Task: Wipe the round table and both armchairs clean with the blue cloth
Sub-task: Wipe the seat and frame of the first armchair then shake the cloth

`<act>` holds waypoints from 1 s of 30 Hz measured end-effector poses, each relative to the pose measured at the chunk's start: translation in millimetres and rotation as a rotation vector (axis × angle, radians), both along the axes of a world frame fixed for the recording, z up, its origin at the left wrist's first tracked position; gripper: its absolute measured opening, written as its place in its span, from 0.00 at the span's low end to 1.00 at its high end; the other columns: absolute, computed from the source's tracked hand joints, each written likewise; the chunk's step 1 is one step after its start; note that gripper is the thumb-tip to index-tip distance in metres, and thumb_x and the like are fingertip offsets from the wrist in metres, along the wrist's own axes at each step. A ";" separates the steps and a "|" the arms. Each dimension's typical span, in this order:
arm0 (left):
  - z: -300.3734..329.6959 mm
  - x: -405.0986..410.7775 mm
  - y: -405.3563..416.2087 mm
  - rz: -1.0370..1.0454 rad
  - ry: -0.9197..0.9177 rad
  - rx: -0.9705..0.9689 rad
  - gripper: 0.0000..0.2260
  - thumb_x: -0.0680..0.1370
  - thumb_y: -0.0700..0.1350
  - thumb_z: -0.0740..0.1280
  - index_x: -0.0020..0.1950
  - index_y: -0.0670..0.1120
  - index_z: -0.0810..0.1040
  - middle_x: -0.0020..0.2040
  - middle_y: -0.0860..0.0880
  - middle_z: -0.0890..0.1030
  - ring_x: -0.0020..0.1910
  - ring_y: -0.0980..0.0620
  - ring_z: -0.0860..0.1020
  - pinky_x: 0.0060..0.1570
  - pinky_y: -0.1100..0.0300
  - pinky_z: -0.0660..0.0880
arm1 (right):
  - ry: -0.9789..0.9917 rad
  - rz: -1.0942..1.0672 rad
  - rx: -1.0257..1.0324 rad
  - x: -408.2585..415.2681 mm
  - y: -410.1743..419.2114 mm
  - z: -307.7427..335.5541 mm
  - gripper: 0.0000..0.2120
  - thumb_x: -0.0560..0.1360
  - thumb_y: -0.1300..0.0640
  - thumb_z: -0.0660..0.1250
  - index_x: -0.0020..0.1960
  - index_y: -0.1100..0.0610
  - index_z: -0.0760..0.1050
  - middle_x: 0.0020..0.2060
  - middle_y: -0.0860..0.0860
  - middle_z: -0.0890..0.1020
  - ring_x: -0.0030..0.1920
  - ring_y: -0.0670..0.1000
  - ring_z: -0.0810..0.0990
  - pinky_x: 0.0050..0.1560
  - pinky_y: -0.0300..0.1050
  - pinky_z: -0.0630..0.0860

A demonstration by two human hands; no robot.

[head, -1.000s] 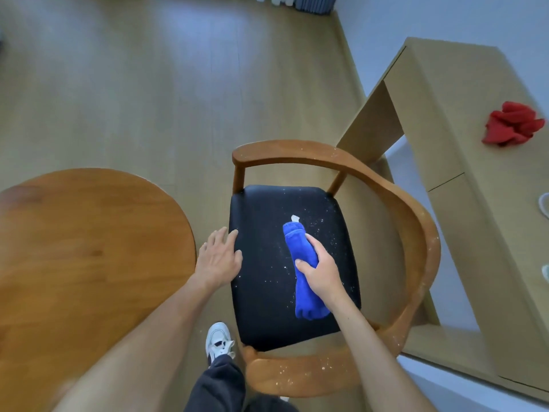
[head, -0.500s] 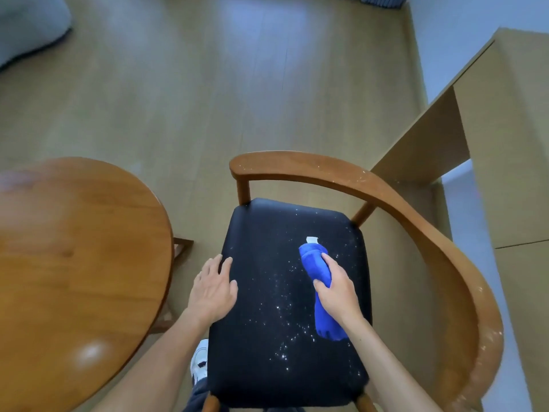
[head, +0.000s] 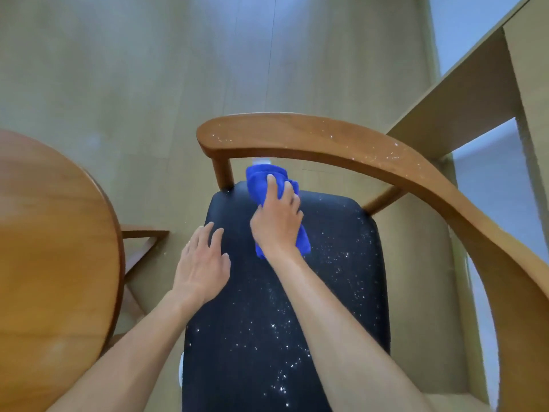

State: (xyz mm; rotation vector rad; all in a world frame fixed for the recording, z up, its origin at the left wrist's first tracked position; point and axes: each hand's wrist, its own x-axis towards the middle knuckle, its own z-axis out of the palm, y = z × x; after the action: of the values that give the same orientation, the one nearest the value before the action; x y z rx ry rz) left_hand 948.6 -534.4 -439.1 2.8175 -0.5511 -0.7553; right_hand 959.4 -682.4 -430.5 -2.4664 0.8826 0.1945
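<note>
At the left edge of the frame the round wooden counter (head: 50, 248) curves in, its rim close beside the armchair (head: 371, 153) with only a narrow strip of floor (head: 148, 84) between; the left hand (head: 202, 266) lies flat with straight fingers on the left edge of the black seat (head: 335, 292), its grip released; in the centre the right hand (head: 277, 221) presses the bunched blue cloth (head: 261, 181) against the seat's far edge, just under the curved wooden rail, fingers curled over the cloth; white specks dot the seat and rail; at right a pale wooden desk (head: 463, 93) stands near the rail; open floor fills the top.
</note>
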 end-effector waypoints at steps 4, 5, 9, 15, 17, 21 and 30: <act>-12.3 1.4 15.6 -0.070 -0.089 -0.055 0.22 0.77 0.40 0.64 0.69 0.37 0.69 0.71 0.39 0.67 0.72 0.40 0.64 0.68 0.46 0.65 | 0.108 0.219 -0.101 28.1 42.6 -45.8 0.32 0.78 0.46 0.61 0.77 0.53 0.52 0.77 0.59 0.50 0.74 0.66 0.52 0.68 0.65 0.59; -15.5 1.7 18.9 -0.071 -0.104 -0.063 0.21 0.75 0.38 0.66 0.67 0.36 0.70 0.69 0.37 0.69 0.70 0.39 0.66 0.66 0.45 0.67 | 0.136 0.244 -0.118 26.1 46.1 -57.0 0.34 0.77 0.42 0.60 0.77 0.52 0.51 0.77 0.59 0.49 0.75 0.66 0.48 0.69 0.68 0.55; -27.2 1.5 22.1 -0.053 -0.124 -0.070 0.20 0.74 0.36 0.67 0.65 0.33 0.72 0.67 0.34 0.70 0.68 0.35 0.68 0.64 0.41 0.68 | 0.079 0.278 -0.208 16.6 39.6 -76.1 0.31 0.77 0.42 0.60 0.76 0.49 0.55 0.77 0.58 0.52 0.74 0.66 0.51 0.66 0.68 0.58; -28.8 0.8 6.1 -0.073 -0.135 -0.075 0.24 0.76 0.45 0.57 0.68 0.33 0.69 0.70 0.34 0.67 0.71 0.35 0.64 0.68 0.41 0.64 | 0.016 0.412 -0.330 2.9 7.8 -64.0 0.28 0.65 0.61 0.67 0.64 0.48 0.73 0.67 0.55 0.73 0.60 0.61 0.74 0.50 0.52 0.71; -30.6 4.7 1.4 -0.105 -0.126 -0.058 0.24 0.78 0.46 0.55 0.72 0.36 0.65 0.74 0.37 0.63 0.74 0.38 0.60 0.72 0.44 0.59 | -0.013 0.428 -0.302 -13.4 -26.6 -65.0 0.29 0.65 0.65 0.65 0.65 0.50 0.74 0.67 0.56 0.72 0.59 0.63 0.73 0.50 0.54 0.70; -35.5 8.0 -7.6 -0.206 -0.118 -0.022 0.23 0.82 0.46 0.55 0.75 0.39 0.61 0.77 0.39 0.57 0.76 0.41 0.55 0.74 0.50 0.52 | -0.001 0.176 -0.344 -79.8 -122.1 -68.3 0.29 0.67 0.67 0.61 0.66 0.52 0.73 0.69 0.55 0.70 0.60 0.63 0.70 0.54 0.55 0.68; -40.4 11.0 -13.0 -0.115 0.025 -0.062 0.24 0.81 0.43 0.56 0.77 0.42 0.57 0.78 0.43 0.49 0.77 0.45 0.47 0.74 0.56 0.44 | -0.119 -0.623 -0.017 -226.9 -166.8 -53.9 0.17 0.65 0.62 0.49 0.46 0.52 0.72 0.51 0.45 0.80 0.39 0.56 0.74 0.39 0.48 0.72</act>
State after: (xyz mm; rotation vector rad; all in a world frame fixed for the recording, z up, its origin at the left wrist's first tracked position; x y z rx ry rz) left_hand 959.6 -547.5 -479.5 2.7354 -0.7241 -0.7788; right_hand 732.5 -849.3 -484.4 -2.0684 1.5389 -0.1762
